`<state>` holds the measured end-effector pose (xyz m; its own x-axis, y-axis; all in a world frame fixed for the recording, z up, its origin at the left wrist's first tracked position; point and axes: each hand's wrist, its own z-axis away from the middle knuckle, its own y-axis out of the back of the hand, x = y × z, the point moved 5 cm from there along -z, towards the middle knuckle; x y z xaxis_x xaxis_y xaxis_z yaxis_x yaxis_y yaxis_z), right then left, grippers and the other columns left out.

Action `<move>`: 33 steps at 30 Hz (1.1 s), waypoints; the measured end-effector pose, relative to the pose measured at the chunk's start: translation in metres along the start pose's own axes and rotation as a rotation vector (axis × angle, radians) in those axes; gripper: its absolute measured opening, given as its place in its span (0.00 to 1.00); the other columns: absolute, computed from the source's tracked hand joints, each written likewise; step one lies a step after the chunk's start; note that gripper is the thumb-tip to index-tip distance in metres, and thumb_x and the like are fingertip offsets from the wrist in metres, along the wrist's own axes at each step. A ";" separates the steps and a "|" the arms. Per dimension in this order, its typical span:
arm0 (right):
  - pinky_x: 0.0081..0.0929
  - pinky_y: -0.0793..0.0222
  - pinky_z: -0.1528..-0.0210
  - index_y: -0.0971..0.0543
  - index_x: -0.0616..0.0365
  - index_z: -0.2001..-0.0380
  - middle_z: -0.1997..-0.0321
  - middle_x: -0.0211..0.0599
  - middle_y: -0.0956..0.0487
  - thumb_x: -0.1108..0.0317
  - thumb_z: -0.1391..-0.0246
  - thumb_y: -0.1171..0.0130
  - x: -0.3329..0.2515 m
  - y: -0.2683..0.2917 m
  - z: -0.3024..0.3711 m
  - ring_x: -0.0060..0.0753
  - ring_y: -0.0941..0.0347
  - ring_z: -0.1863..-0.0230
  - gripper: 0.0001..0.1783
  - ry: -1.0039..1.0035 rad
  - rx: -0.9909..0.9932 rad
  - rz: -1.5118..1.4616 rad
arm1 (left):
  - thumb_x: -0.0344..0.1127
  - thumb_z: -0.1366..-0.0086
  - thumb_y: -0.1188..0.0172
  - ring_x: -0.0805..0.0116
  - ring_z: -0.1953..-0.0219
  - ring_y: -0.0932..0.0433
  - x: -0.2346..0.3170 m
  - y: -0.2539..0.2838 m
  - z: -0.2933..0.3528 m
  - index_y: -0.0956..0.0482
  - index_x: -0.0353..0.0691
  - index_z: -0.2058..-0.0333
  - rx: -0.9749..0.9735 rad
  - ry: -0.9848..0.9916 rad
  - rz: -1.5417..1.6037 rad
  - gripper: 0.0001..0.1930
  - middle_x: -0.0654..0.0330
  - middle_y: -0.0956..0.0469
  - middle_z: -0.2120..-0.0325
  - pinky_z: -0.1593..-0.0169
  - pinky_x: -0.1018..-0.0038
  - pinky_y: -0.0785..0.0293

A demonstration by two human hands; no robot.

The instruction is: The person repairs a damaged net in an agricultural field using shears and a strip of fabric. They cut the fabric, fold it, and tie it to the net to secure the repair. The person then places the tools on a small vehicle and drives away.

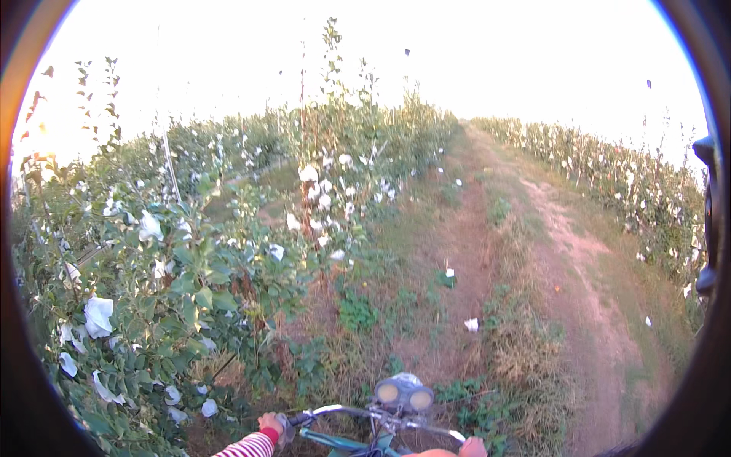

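Observation:
Low in the head view is a chrome handlebar (339,409) with a dark left grip (301,419). My left hand (269,423) is closed round the outer end of that grip, below a red cuff and a red-and-white striped sleeve. At the bar's right end my right hand (473,448) is closed on the handlebar; the lower edge cuts it off, so its grip is hidden. A double round gauge cluster (404,394) sits at the middle of the bar. Beneath it shows part of a blue-green frame (333,439).
A rutted dirt track (567,244) runs ahead and slightly uphill, with a dry grass strip (525,335) along its middle. Leafy trees (205,286) with many white bags stand close on the left. Another planted row (609,171) lines the right. A white scrap (471,325) lies on the track.

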<state>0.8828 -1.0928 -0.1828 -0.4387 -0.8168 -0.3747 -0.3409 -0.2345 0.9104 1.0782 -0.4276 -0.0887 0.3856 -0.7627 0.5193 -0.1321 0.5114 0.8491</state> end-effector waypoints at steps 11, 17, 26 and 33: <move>0.48 0.27 0.65 0.25 0.52 0.66 0.64 0.42 0.23 0.58 0.39 0.58 -0.090 0.066 -0.032 0.49 0.24 0.64 0.14 0.029 -0.104 0.105 | 0.34 0.38 0.50 0.47 0.64 0.23 -0.070 0.065 0.118 0.21 0.32 0.68 0.586 0.538 0.270 0.11 0.44 0.22 0.68 0.60 0.57 0.27; 0.48 0.27 0.65 0.25 0.53 0.66 0.64 0.42 0.24 0.59 0.40 0.58 -0.108 0.079 -0.042 0.49 0.24 0.64 0.14 0.038 -0.095 0.087 | 0.36 0.36 0.50 0.50 0.64 0.22 -0.087 0.073 0.127 0.21 0.32 0.66 0.493 0.589 0.302 0.13 0.45 0.21 0.69 0.61 0.58 0.26; 0.48 0.28 0.65 0.25 0.55 0.68 0.64 0.43 0.24 0.60 0.40 0.57 -0.142 0.082 -0.051 0.50 0.25 0.64 0.13 0.072 -0.069 0.038 | 0.39 0.34 0.51 0.53 0.65 0.21 -0.123 0.087 0.147 0.21 0.31 0.65 0.485 0.641 0.393 0.16 0.47 0.21 0.69 0.63 0.60 0.25; 0.49 0.29 0.64 0.25 0.56 0.68 0.63 0.43 0.24 0.61 0.40 0.56 -0.156 0.082 -0.060 0.51 0.25 0.63 0.13 0.058 -0.072 0.023 | 0.41 0.32 0.52 0.56 0.66 0.20 -0.156 0.073 0.175 0.20 0.30 0.64 0.483 0.712 0.508 0.18 0.49 0.20 0.69 0.64 0.61 0.24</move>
<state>0.9730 -1.0158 -0.0393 -0.3957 -0.8513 -0.3446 -0.2698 -0.2509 0.9297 0.8489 -0.3402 -0.0911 0.6167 -0.0020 0.7872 -0.7295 0.3743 0.5724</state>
